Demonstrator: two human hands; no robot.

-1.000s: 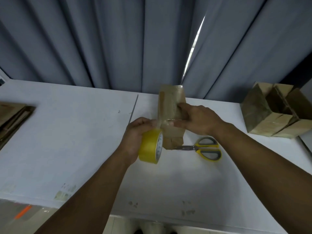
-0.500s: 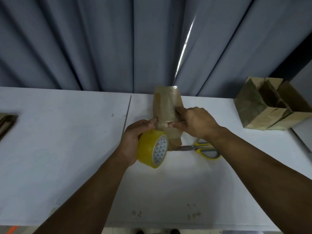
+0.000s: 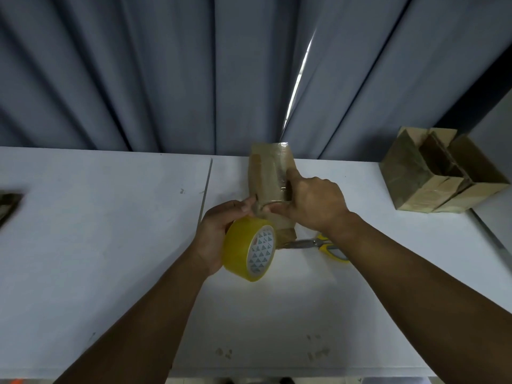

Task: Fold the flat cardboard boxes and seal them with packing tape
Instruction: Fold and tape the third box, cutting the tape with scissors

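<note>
Both hands on box, L w/ tape roll.

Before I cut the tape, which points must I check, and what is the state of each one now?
1. Box held firm: the right hand grips the box: ok.
2. Roll under control: the left hand holds the tape roll at the box's near end: ok.
3. Tape strip stuck flat: glossy band visible, its edges unclear: cannot tell.
4. Scissors near: lying on the table under the right wrist: ok.
5. A hand free for the scissors: both busy: not ok.
</note>
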